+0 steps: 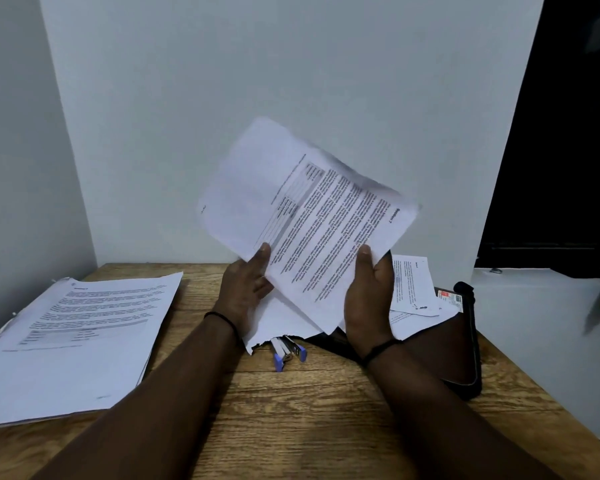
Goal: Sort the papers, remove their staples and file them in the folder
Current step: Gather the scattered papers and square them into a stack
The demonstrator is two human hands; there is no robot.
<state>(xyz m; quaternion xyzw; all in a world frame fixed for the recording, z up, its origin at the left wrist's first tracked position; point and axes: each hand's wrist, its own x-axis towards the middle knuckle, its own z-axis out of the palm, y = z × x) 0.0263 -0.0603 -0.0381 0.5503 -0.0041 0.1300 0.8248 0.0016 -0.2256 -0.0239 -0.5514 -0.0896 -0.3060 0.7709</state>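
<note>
So the person is holding a bundle of printed papers up off the wooden bench, tilted, long axis running from lower right up to the upper left, text sideways. Left hand is pinching the bottom edge with the thumb on top, right hand is gripping the lower right corner the same way. Another stack of sheets is lying flat at the left. A blue stapler is peeking out under loose pages, just beside a dark folder with a few sheets on it.
</note>
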